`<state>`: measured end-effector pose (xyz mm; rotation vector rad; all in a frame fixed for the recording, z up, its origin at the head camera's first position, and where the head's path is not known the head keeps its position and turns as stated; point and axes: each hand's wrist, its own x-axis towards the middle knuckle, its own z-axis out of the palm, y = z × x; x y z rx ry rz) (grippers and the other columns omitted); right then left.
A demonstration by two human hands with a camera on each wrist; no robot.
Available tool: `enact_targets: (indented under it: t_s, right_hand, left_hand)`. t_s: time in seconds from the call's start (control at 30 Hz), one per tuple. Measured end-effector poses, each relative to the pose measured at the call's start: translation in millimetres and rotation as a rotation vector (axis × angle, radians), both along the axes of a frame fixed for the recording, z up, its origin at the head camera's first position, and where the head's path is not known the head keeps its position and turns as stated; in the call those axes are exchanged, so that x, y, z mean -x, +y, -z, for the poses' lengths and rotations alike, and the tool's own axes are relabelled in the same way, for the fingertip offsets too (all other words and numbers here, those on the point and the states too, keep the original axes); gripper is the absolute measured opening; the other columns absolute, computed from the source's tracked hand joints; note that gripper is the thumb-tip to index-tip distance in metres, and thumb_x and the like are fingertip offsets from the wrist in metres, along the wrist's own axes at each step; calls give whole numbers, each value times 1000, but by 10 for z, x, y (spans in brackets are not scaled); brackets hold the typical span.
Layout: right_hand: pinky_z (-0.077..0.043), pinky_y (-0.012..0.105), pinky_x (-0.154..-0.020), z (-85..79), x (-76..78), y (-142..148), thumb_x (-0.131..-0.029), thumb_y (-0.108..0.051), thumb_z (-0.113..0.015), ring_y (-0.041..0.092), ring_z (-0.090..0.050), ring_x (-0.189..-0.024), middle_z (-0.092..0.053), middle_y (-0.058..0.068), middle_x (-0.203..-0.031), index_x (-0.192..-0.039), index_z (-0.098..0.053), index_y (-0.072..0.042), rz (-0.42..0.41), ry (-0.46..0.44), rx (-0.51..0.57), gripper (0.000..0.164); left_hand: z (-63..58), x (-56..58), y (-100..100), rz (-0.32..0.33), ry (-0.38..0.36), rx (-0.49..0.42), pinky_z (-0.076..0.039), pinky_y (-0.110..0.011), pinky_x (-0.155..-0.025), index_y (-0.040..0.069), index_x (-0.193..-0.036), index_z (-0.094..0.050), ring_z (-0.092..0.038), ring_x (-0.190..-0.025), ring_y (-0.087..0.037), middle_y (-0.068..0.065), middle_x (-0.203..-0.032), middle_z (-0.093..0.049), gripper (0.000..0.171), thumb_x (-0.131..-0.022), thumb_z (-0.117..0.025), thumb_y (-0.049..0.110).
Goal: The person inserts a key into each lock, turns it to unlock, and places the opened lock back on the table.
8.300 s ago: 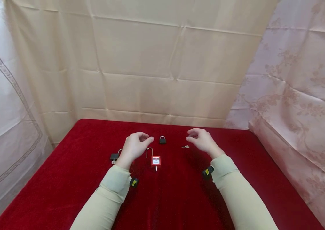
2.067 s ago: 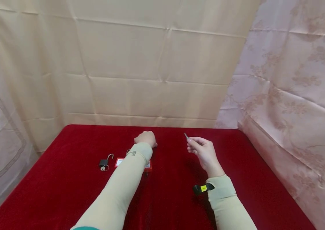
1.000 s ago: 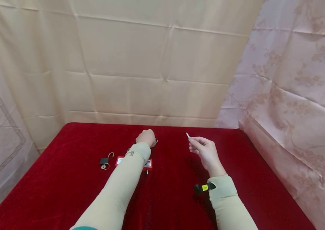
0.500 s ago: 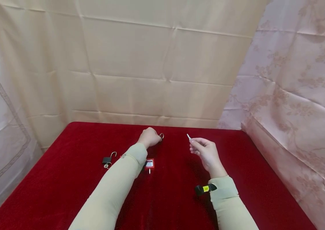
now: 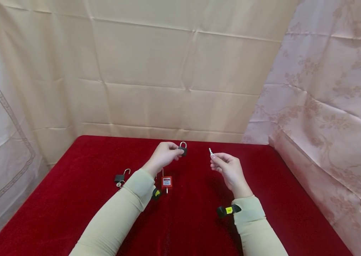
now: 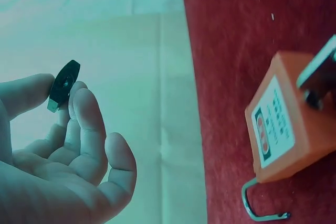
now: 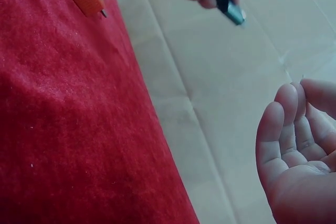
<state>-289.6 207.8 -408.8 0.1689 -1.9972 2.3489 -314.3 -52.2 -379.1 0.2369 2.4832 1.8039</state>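
Observation:
My left hand (image 5: 164, 154) pinches a small black padlock (image 5: 184, 151) by its body between thumb and fingers, shackle upward and closed. In the left wrist view the bottom end of this padlock (image 6: 65, 83), with its keyhole, faces the camera. Across from it, my right hand (image 5: 228, 169) holds a small silver key (image 5: 211, 151) between thumb and forefinger, its blade pointing up. The key is mostly hidden by the fingers in the right wrist view. A gap separates key and padlock; both are held above the red cloth.
A red padlock (image 5: 166, 182) with a white label, raised shackle and a key in its bottom lies near my left wrist. Farther left is a black padlock (image 5: 119, 177) with an open shackle and a keyed ring. Red velvet cloth (image 5: 196, 220) covers the table; curtains hang behind.
Both hands were empty at first, with padlock and key on the cloth. The right hand took the key, then the left lifted the black padlock and turned it shackle up towards the right.

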Motion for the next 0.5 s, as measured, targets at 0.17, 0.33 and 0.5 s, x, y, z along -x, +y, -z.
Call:
enact_targets:
  t_s: [0.17, 0.33, 0.5]
  right_hand:
    - [-59, 31, -72, -3, 3, 22, -93, -4, -73, 17, -68, -71, -72, 11, -87, -98, -73, -4, -7, 3, 5, 4]
    - [-58, 31, -74, 2, -4, 54, -94, -7, -73, 18, -68, -74, -72, 8, -86, -100, -72, -2, -15, 5, -13, 8]
    - [-58, 32, -75, 5, -8, 68, -95, -7, -73, 18, -68, -74, -72, 7, -87, -105, -70, 3, -20, 17, -17, 15]
  left_hand:
    - [-31, -185, -48, 15, 4, -60, -48, -42, -85, 3, -102, -72, -69, -84, -28, -14, -94, -74, 14, -96, -71, 15]
    - [-35, -330, -82, 27, -2, -119, -49, -43, -87, 3, -104, -72, -69, -87, -30, -17, -97, -73, 15, -95, -72, 15]
    - [-48, -457, -126, 30, 13, -152, -50, -37, -78, 4, -103, -72, -68, -85, -27, -12, -94, -73, 13, -95, -72, 14]
